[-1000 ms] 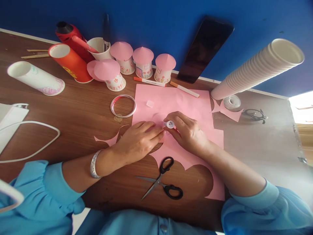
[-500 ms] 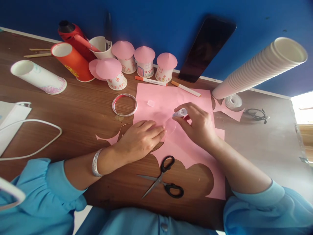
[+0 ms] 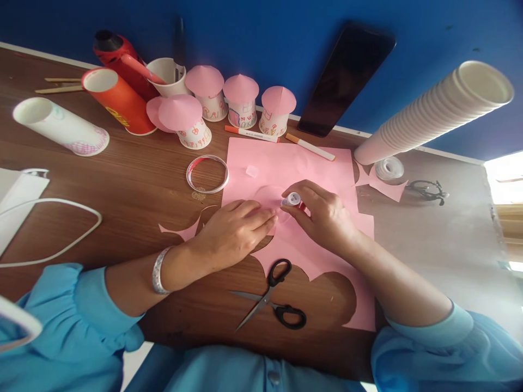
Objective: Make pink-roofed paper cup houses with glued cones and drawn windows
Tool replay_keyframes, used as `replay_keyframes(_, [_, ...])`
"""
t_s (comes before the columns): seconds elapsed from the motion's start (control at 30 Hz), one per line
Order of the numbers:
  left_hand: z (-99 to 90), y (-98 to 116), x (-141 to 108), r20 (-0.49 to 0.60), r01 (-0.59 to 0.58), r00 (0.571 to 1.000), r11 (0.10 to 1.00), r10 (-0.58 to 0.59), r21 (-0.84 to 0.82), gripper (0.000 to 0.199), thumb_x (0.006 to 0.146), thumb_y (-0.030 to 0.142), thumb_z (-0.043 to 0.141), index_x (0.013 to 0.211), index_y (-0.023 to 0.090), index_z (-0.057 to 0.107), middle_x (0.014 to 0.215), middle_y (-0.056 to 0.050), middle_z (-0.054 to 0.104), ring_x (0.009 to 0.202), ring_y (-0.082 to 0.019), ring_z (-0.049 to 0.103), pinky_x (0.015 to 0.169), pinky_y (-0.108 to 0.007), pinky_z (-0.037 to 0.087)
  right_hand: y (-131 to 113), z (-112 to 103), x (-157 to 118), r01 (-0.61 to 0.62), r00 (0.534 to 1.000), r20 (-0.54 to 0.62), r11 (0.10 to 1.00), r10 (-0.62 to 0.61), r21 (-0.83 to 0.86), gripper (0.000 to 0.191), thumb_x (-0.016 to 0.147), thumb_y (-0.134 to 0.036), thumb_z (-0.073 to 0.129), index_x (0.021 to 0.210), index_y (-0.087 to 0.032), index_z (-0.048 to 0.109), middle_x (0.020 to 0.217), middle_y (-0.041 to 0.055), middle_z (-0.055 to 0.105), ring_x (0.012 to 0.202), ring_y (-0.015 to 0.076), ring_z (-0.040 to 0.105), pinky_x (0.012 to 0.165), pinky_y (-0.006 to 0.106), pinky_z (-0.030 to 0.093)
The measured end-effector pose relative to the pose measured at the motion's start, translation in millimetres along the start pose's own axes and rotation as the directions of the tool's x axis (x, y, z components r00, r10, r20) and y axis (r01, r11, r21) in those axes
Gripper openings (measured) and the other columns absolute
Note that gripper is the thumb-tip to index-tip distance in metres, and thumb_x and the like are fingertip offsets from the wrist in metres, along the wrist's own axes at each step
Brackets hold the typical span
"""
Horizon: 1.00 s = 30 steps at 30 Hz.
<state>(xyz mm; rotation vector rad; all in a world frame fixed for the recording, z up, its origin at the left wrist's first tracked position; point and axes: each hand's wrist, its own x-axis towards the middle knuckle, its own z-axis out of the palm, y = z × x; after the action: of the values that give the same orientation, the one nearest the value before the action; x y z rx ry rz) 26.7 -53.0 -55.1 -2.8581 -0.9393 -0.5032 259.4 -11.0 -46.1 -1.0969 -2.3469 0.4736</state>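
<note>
Paper (image 3: 327,239) (pink) lies under the outstretched left hand (image 3: 235,234), right hand (image 3: 329,218) clamped on a tube (image 3: 293,200).

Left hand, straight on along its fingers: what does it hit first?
Left hand: likely the small white tube or the thumb of the right hand holding it, just past the fingertips. Which comes first is unclear, since their height above the pink paper is hard to judge.
</note>
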Motion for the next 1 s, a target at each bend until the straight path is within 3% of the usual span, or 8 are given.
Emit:
replay_keyframes(0.27, [-1.6, 1, -1, 0.021, 0.015, 1.000, 1.000, -0.015, 0.004, 0.025, 0.097, 0.010, 0.060, 0.118, 0.016, 0.072, 0.125, -0.006, 0.078, 0.106, -0.024, 0.070, 0.086, -0.038, 0.061, 11, -5, 2, -0.046, 0.998, -0.035, 0.998, 0.045, -0.030, 0.013, 0.102, -0.030, 0.062, 0.098, -0.019, 0.068, 0.093, 0.0072, 0.072, 0.069, 0.0164, 0.065, 0.063, 0.030, 0.052])
replay_keyframes(0.47, [-0.4, 0, -1, -0.011, -0.001, 1.000, 1.000, 0.001, 0.009, 0.020, 0.096, 0.008, 0.059, 0.111, 0.014, 0.073, 0.119, -0.006, 0.079, 0.098, -0.023, 0.070, 0.080, -0.039, 0.062, 5, -17, 1, -0.107, 0.974, -0.200, 0.994, 0.103, -0.009, 0.003, 0.096, -0.021, 0.069, 0.098, -0.021, 0.068, 0.098, 0.0055, 0.075, 0.062, 0.0135, 0.064, 0.060, 0.028, 0.054])
replay_keyframes(0.63, [-0.6, 0, 0, -0.011, 0.010, 1.000, 1.000, -0.010, 0.011, 0.021, 0.097, 0.011, 0.062, 0.114, 0.014, 0.073, 0.120, -0.005, 0.079, 0.100, -0.023, 0.070, 0.082, -0.037, 0.062, -5, -8, -4, -0.005, 0.997, -0.082, 0.997, 0.012, 0.083, 0.004, 0.099, -0.022, 0.066, 0.099, -0.019, 0.067, 0.093, 0.0060, 0.074, 0.069, 0.0149, 0.067, 0.062, 0.027, 0.056])
replay_keyframes(0.77, [-2.4, 0, 2, -0.009, -0.007, 1.000, 1.000, 0.007, 0.021, 0.025, 0.096, 0.010, 0.062, 0.118, 0.013, 0.073, 0.127, -0.006, 0.077, 0.101, -0.023, 0.070, 0.083, -0.037, 0.062, -5, -1, -4, 0.035, 0.999, -0.020, 0.998, -0.034, 0.055, 0.011, 0.102, -0.024, 0.061, 0.100, -0.016, 0.067, 0.094, 0.0085, 0.073, 0.070, 0.0155, 0.065, 0.062, 0.029, 0.055])
replay_keyframes(1.0, [-1.5, 1, -1, -0.017, 0.004, 1.000, 1.000, -0.004, 0.014, 0.022, 0.096, 0.009, 0.063, 0.115, 0.014, 0.072, 0.122, -0.005, 0.079, 0.102, -0.024, 0.071, 0.083, -0.037, 0.062, 7, -9, -2, 0.010, 0.999, -0.035, 0.998, -0.012, -0.063, 0.011, 0.102, -0.027, 0.061, 0.099, -0.018, 0.067, 0.094, 0.0076, 0.074, 0.069, 0.0165, 0.066, 0.061, 0.029, 0.053])
